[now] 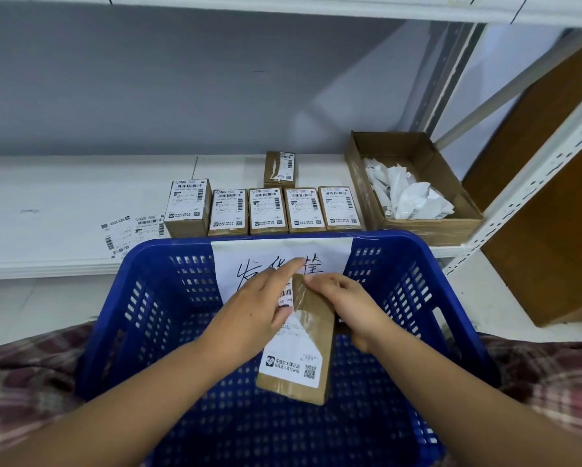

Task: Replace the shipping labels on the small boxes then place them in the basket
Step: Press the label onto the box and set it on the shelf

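Blue plastic basket [414, 264] sits below my view; above it I hold a small cardboard box [311, 335], my right hand [353, 308] gripping its side, my left hand [249, 318] pinching its half-peeled shipping label [291, 355].

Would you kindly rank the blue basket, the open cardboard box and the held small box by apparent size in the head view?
1. blue basket
2. open cardboard box
3. held small box, though its nearness to the camera enlarges it.
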`<state>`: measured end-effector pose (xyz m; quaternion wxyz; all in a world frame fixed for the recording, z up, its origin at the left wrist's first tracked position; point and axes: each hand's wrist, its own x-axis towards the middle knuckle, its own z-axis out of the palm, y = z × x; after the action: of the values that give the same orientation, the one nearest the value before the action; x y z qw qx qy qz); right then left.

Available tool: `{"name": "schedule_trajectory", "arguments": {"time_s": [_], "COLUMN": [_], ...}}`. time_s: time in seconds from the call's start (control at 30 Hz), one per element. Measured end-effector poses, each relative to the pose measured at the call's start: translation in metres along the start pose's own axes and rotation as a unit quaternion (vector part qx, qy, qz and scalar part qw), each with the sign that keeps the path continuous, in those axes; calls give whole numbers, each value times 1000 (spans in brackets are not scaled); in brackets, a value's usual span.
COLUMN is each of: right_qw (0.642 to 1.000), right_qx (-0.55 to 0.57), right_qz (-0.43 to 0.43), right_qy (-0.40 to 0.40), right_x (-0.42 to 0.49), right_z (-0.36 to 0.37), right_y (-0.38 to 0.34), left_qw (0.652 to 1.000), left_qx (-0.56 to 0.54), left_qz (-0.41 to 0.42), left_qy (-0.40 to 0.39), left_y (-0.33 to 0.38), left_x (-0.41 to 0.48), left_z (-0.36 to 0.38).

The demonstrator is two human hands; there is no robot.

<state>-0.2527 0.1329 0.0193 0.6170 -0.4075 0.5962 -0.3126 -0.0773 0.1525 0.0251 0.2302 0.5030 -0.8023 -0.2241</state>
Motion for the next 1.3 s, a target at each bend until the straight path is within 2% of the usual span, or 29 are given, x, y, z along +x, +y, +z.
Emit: {"name": "schedule_trajectory", "arguments": {"time_s": [0.2, 0.37, 0.5, 0.63, 0.8, 0.93, 1.07, 1.3], "right_qw": [999, 998, 999, 997, 994, 994, 995, 995], "right_qx": [9, 28, 49, 56, 89, 96, 83, 72], "right_qz": [-16, -31, -2, 42, 59, 58, 53, 44], "right_qy": [39, 36, 15, -8, -6, 18, 36, 61], "right_x": [2, 0, -1, 0, -4, -3, -2, 5], "right_z": [0, 5, 7, 11, 13, 12, 13, 9], "right_y": [2, 7, 9, 13, 12, 10, 10, 8], "left_qw": [998, 998, 996, 992, 981, 977, 982, 980], "left_qx": [6, -5, 0, 19, 117, 155, 141, 143], "left_qz": [-56, -49, -45, -12, 41, 56, 56, 68], "left_qy": [-14, 31, 73, 123, 148, 138, 112, 118], "left_y": [-6, -6, -8, -7, -6, -7, -13, -14], "left_x": [3, 4, 4, 2, 1, 1, 1, 1], "left_z": [2, 2, -2, -1, 2, 1, 6, 9]}}
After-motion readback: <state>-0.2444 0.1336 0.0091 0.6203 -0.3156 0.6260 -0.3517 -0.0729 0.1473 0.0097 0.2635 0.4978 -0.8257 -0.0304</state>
